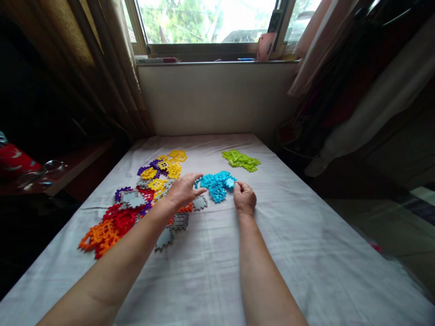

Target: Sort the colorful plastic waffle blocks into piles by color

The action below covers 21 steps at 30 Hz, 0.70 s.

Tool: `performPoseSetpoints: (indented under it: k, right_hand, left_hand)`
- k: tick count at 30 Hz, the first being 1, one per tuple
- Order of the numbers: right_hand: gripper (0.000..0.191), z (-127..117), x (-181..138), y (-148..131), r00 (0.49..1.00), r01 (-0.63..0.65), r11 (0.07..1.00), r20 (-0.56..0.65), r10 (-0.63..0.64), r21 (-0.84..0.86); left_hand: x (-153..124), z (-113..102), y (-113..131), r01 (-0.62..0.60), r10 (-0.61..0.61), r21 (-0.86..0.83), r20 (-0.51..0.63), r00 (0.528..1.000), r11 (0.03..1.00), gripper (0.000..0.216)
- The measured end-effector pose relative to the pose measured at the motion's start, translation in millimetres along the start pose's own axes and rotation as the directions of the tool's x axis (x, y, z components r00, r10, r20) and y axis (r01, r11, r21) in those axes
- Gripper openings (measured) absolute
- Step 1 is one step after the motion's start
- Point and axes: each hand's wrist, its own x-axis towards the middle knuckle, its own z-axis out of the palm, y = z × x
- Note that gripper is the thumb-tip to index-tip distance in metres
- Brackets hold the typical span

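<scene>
A small pile of blue interlocking plastic tiles (pixel 216 186) lies mid-bed, between my two hands. My left hand (pixel 183 190) reaches its left edge with thumb and forefinger apart; a blue tile's rim shows near the gap, not visibly gripped. At the pile's right side, my right hand (pixel 244 198) is closed, its fingertips pinching the edge of a pale blue solid-faced tile (pixel 230 182). Beneath and beside my left hand are grey tiles (pixel 200 203), partly hidden by the wrist and forearm.
Lime green tiles (pixel 240 160) form a pile at the back right. Yellow tiles (pixel 174 168), purple tiles, red tiles (pixel 124 220) and orange tiles (pixel 102 232) spread over the left side. A pale sheet (pixel 288 253) covers the bed. Eyeglasses (pixel 53 166) rest on a side table at left.
</scene>
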Motion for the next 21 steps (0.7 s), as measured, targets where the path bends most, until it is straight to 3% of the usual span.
performPoseSetpoints:
  k: [3, 7, 10, 13, 16, 18, 21]
  right_hand:
    - [0.037, -1, -1, -2, 1.000, -0.012, 1.000, 0.012, 0.012, -0.001]
    - [0.037, -2, -1, -4, 1.000, -0.016, 1.000, 0.021, 0.016, -0.002]
    - [0.039, -1, -2, -6, 1.000, 0.018, 1.000, -0.015, -0.018, -0.003]
    - [0.053, 1, -9, -10, 0.986, 0.164, 0.981, -0.021, -0.167, -0.105]
    - [0.077, 2, -19, -18, 0.944, 0.320, 0.907, 0.177, -0.280, -0.272]
    - [0.085, 2, -26, -23, 0.904, 0.378, 0.862, 0.335, -0.264, -0.340]
    - [0.087, 4, -28, -30, 0.853, 0.425, 0.812, 0.476, -0.212, -0.399]
  left_hand:
    - [17, 24, 25, -0.043, 0.043, -0.014, -0.005, 0.999, 0.999, 0.050]
    - [31, 37, 39, -0.080, 0.081, -0.017, 0.035, 0.996, 0.997, 0.058]
    - [26, 40, 30, -0.060, 0.057, 0.037, 0.071, 0.996, 0.998, 0.077]
    - [2, 43, 8, -0.038, 0.023, 0.135, 0.113, 0.993, 0.990, 0.095]
    - [-31, 47, -15, -0.051, 0.025, 0.181, 0.142, 0.990, 0.982, 0.078]
    - [-52, 48, -25, -0.048, 0.028, 0.199, 0.101, 0.994, 0.979, 0.055]
    - [-73, 48, -33, -0.028, 0.031, 0.206, -0.012, 0.999, 0.978, 0.045]
